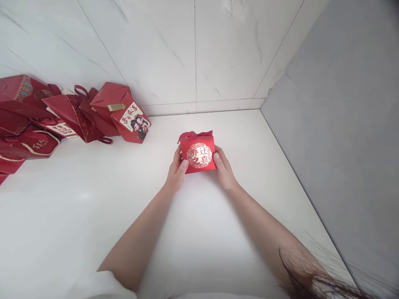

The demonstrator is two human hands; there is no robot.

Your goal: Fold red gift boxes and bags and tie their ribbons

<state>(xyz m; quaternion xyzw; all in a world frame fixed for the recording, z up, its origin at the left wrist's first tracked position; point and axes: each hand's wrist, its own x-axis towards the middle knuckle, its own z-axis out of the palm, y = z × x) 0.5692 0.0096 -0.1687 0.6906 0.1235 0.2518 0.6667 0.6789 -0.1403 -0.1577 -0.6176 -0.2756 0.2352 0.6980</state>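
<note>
Between my two hands is a small red gift box (199, 165) with a dark red ribbon bow (193, 135) along its top edge. A round patterned emblem with Chinese characters decorates the side facing me. My left hand (177, 171) grips the box's left side, thumb on the front and the other fingers mostly hidden behind. On the opposite side, my right hand (225, 168) holds it the same way, its thumb at the right front edge. The box is over the white tabletop (199, 232); whether it touches the surface, I cannot tell.
At the left, several dark red gift boxes (124, 112) are crowded together against the marble-tiled wall (162, 50). Some have ribbon loops or rope handles, such as the gift bag (37, 143). A grey wall (343, 124) borders the table on the right.
</note>
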